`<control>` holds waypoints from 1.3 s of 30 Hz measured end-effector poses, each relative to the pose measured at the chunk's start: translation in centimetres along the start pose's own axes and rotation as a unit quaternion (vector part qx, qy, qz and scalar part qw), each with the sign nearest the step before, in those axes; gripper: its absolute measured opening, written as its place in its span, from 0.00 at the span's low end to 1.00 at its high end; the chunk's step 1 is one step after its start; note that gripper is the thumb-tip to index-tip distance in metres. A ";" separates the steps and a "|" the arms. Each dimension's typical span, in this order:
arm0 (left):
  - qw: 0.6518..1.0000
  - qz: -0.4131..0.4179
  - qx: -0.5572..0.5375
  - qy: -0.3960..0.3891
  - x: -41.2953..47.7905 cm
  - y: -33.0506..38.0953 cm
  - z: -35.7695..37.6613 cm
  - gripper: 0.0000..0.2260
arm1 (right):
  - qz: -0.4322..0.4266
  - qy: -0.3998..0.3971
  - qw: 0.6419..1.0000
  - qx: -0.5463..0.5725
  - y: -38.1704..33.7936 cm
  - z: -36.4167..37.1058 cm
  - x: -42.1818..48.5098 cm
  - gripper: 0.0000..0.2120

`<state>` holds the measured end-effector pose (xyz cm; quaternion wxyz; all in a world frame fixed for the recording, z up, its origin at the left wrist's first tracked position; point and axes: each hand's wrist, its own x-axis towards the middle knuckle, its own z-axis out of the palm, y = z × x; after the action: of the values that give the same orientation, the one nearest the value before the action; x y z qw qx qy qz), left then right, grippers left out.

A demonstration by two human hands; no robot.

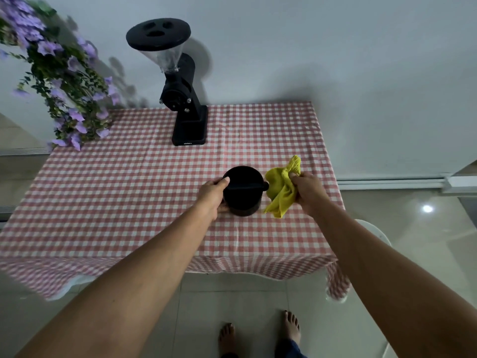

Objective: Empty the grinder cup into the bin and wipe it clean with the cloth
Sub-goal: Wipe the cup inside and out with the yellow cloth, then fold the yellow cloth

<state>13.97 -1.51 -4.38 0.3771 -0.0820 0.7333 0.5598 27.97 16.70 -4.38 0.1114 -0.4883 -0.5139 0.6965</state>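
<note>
Black round container (242,193) with a bar across its open top stands upright on the table (129,202), right of centre and toward the near edge. It looks like a knock-box style bin; can't tell from this view whether it's the bin or the grinder cup, and the inside is too dark to read.

Left hand (213,196) is wrapped around the container's left wall, thumb up at the rim by the bar's left end, fingers curled round the side. Gripping it.

Right hand (307,189) is closed on a bunched yellow cloth (280,192), pinched near the top. The cloth hangs just right of the container, near the knob at the bar's right end; contact with the container not clear. Its lower corner sits close to the tabletop.

Surroundings:
- Black coffee grinder (184,99) with a clear hopper and black lid at the back of the table, well apart from the hands. No cup visible under its spout.
- Purple flowers (64,81) with green leaves overhang the far left corner.
- Red-and-white check tablecloth covers the table and drapes over the near edge.
- White round object (376,232) partly hidden behind the right forearm, beside the table.
- Bare feet (260,334) on pale floor tiles below.

Nothing between the hands and the container.
</note>
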 end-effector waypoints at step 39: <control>0.905 0.187 0.282 -0.259 -6.1 3.7 13.8 0.13 | -0.099 0.094 0.990 -0.027 0.5 -14.0 -4.7 0.07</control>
<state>22.61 10.14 1.12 0.4495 0.3147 0.7386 0.3917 41.58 21.86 -2.03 0.2137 -0.5011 -0.5656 0.6191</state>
